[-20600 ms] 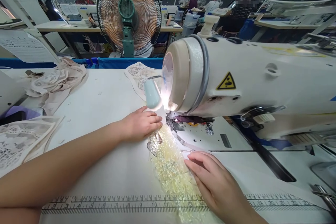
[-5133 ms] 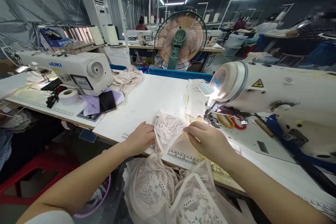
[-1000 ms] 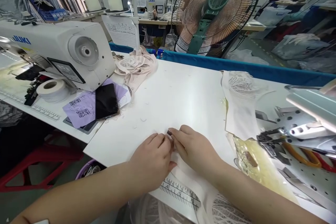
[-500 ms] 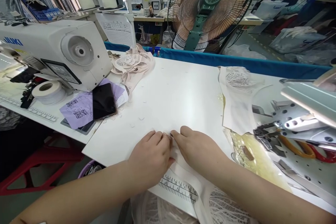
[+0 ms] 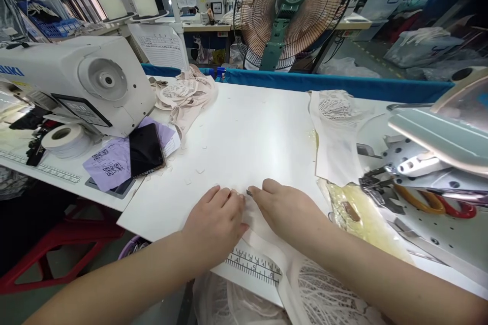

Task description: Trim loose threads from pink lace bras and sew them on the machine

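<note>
My left hand (image 5: 215, 226) is closed, its thumb and fingers pinching a pale garment piece (image 5: 263, 226) on the white table (image 5: 247, 132). The piece runs from my fingertips over the table's front edge, where its lace part (image 5: 324, 284) hangs below my right forearm. Just beside, my right hand (image 5: 287, 208) is closed too, its thumb and fingertips pressed together near the fabric's end. A small dark tip shows at those fingertips; the rest is covered by the hand, so its kind is unclear. A printed ruler scale (image 5: 253, 266) lies under the fabric.
At left stand a white sewing machine (image 5: 102, 81), a tape roll (image 5: 64, 139), a phone (image 5: 146, 148) and purple slips (image 5: 109, 162). Another machine (image 5: 415, 162) with scissors (image 5: 423, 200) is at right, near a lace piece (image 5: 333, 137). A fan (image 5: 293, 15) stands behind.
The view has shifted slightly, so the surroundings sit further left. My hands have drawn slightly apart at the fabric's end; both stay closed.
</note>
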